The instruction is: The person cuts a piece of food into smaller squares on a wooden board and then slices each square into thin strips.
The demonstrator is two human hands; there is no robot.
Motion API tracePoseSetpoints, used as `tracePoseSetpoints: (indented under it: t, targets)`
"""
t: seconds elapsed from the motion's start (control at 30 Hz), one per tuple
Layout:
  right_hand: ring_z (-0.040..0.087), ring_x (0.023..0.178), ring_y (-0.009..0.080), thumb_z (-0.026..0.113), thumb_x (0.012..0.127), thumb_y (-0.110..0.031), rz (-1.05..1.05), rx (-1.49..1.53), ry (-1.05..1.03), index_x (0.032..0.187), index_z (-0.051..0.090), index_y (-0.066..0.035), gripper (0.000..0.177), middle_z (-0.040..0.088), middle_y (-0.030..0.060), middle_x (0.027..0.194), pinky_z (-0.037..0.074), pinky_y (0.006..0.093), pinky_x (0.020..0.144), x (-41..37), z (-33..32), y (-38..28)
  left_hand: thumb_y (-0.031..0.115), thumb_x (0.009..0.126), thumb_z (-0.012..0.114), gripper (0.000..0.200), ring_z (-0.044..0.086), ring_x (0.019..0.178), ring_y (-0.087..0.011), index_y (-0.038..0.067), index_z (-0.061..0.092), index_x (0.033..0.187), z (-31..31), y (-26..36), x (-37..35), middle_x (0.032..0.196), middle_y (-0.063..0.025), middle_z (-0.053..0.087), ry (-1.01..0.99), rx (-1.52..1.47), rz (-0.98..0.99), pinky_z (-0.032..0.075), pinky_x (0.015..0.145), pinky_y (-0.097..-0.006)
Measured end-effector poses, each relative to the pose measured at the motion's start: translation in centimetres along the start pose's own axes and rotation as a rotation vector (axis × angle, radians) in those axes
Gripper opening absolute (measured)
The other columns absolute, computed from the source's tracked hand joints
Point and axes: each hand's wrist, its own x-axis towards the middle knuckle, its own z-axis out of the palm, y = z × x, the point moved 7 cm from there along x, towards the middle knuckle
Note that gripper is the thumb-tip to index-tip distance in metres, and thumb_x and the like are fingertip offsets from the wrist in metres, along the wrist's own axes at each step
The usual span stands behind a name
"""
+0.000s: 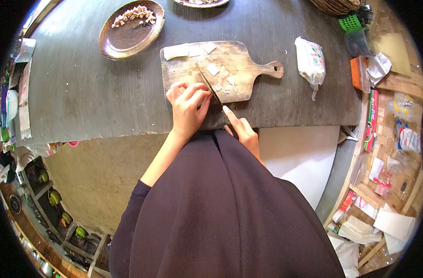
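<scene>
- our left hand, fingers curled down, steadies white pieces on the cutting board's near edge.
- our right hand grips the knife; the pieces seem soft, light and slippery, best pinned from above.

The left hand presses curled fingers on the near edge of the board while the right hand grips the knife — blade slanting among white pieces — with a plate of chopped bits beyond.
</scene>
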Motion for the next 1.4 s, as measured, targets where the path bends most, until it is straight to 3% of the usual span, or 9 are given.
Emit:
tracePoseSetpoints:
  t: [0.13,0.3,0.43,0.5,1.03,1.13,1.23,1.3,1.4]
  targets:
    - [0.065,0.065,0.0309,0.072,0.093,-0.015,-0.003,-0.014,-0.010,0.149,0.056,-0.027,0.060,0.058,0.0096,0.085,0.055,0.0424,0.061,0.7,-0.2,-0.4,0.009,0.076,0.083,0.018,0.056,0.109,-0.0269,0.015,0.074,0.090,0.1,-0.1,-0.1,0.105,0.0054,0.073,0.013,0.005,0.015,0.036,0.099,-0.0428]
    - [0.063,0.075,0.0335,0.072,0.091,-0.006,0.126,0.094,-0.119,0.150,0.056,-0.022,0.063,0.058,0.0168,0.087,0.053,0.0429,0.072,1.0,-0.7,-1.1,0.009,0.076,0.083,0.017,0.056,0.108,-0.0267,0.015,0.074,0.089,-0.1,0.0,0.0,0.105,0.0055,0.073,0.012,-0.009,0.012,0.037,0.099,-0.0424]
    - [0.063,0.075,0.0335,0.072,0.091,-0.005,0.137,0.070,-0.116,0.150,0.056,-0.022,0.063,0.059,0.0166,0.087,0.053,0.0428,0.072,0.3,-0.2,-0.4,0.009,0.076,0.083,0.018,0.056,0.107,-0.0266,0.016,0.074,0.090,-0.1,0.0,0.0,0.105,0.0057,0.073,0.002,-0.011,0.012,0.037,0.098,-0.0419]
    - [0.066,0.067,0.0327,0.071,0.094,-0.014,0.011,0.007,-0.027,0.150,0.055,-0.026,0.060,0.059,0.0113,0.086,0.056,0.0441,0.063,0.2,0.1,-0.2,0.009,0.076,0.083,0.018,0.056,0.107,-0.0267,0.016,0.074,0.090,-0.1,0.1,0.1,0.105,0.0057,0.073,0.002,-0.011,0.012,0.037,0.098,-0.0417]
    - [0.066,0.071,0.0337,0.071,0.093,-0.014,0.046,0.056,-0.089,0.151,0.053,-0.028,0.063,0.061,0.0125,0.088,0.056,0.0431,0.066,0.9,-0.7,-1.0,0.020,0.079,0.081,0.022,0.054,0.106,-0.0204,0.025,0.077,0.100,-0.4,0.1,-1.2,0.113,0.0137,0.073,0.054,0.158,0.086,0.034,0.096,-0.0411]
    - [0.061,0.074,0.0347,0.072,0.090,-0.004,0.131,0.116,-0.106,0.149,0.057,-0.019,0.062,0.060,0.0180,0.088,0.052,0.0406,0.070,0.6,-0.1,-0.8,0.021,0.080,0.081,0.020,0.054,0.106,-0.0203,0.024,0.077,0.100,-0.4,0.0,-1.1,0.113,0.0131,0.073,0.040,0.156,0.080,0.034,0.096,-0.0410]
    - [0.063,0.076,0.0342,0.072,0.090,-0.004,0.099,0.073,-0.090,0.149,0.057,-0.020,0.063,0.061,0.0177,0.090,0.053,0.0410,0.071,0.4,0.7,0.1,0.022,0.081,0.080,0.019,0.054,0.105,-0.0204,0.024,0.077,0.099,-0.3,0.0,-1.1,0.114,0.0126,0.072,0.026,0.154,0.078,0.033,0.096,-0.0410]
    - [0.064,0.066,0.0305,0.072,0.092,-0.015,-0.030,-0.004,-0.013,0.151,0.054,-0.029,0.063,0.057,0.0097,0.085,0.055,0.0423,0.063,0.7,0.5,-0.3,0.022,0.082,0.079,0.018,0.054,0.105,-0.0205,0.024,0.077,0.099,-0.3,0.0,-1.1,0.114,0.0123,0.072,0.028,0.151,0.079,0.033,0.096,-0.0411]
    - [0.064,0.065,0.0304,0.072,0.093,-0.015,0.005,0.010,-0.037,0.151,0.053,-0.030,0.063,0.057,0.0096,0.085,0.055,0.0422,0.062,0.9,0.2,-0.4,0.022,0.082,0.079,0.017,0.054,0.105,-0.0210,0.023,0.077,0.099,-0.5,0.1,-1.1,0.114,0.0122,0.072,0.034,0.143,0.077,0.033,0.097,-0.0415]
